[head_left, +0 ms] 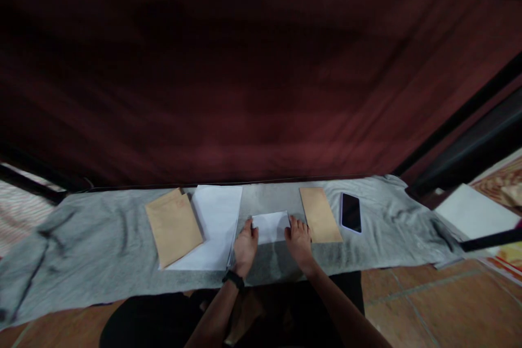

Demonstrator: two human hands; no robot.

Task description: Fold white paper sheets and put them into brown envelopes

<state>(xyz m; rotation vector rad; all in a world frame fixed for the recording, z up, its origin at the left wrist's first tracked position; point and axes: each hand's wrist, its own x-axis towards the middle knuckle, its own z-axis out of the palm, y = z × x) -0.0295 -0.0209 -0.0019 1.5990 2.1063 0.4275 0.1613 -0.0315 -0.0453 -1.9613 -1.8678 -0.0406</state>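
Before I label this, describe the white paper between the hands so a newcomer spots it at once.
Find the long grey cloth below the dark red surface. Near its middle, the left hand and right hand flank a white paper. It's far smaller than the white sheets to its left, and it alone has a hand at each end.

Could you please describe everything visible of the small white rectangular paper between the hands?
The small white rectangular paper appears to lie flat on the grey fabric cloth, wider than deep. Its surface looks plain; any folds are unclear. The bare left hand touches its left end, the bare right hand its right end. Large white paper sheets lie to its left, a flat tan paper rectangle to its right.
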